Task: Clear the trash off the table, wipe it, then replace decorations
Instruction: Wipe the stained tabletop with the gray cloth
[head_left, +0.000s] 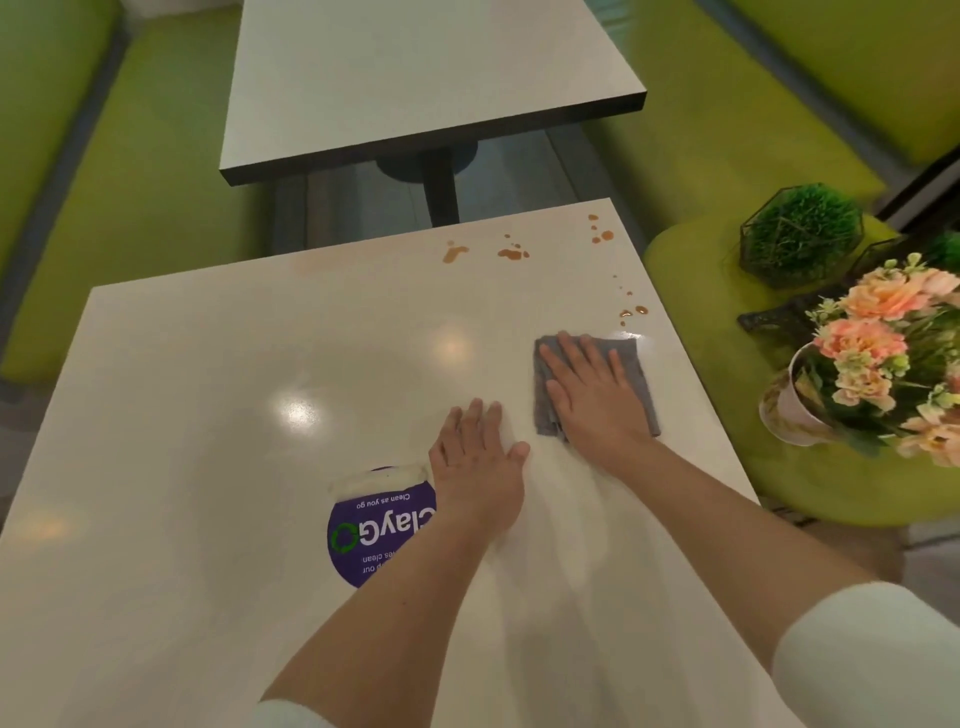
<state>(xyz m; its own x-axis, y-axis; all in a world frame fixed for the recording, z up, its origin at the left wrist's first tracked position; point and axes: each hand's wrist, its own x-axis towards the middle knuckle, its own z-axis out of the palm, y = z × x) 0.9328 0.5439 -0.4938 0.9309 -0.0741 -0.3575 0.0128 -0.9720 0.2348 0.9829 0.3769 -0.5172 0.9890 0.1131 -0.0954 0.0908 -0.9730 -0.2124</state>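
Observation:
My right hand lies flat, fingers spread, pressing a folded grey cloth onto the white table near its right edge. My left hand rests flat on the bare tabletop just left of the cloth, holding nothing. Orange-brown spill spots dot the far edge, and more drops sit just beyond the cloth. A pot of pink and peach flowers and a green ball plant in a wire holder stand on the green seat at the right.
A round purple sticker is stuck to the table under my left wrist. A second white table stands beyond. Green bench seats flank both sides. A dark tray lies on the right seat beside the flowers.

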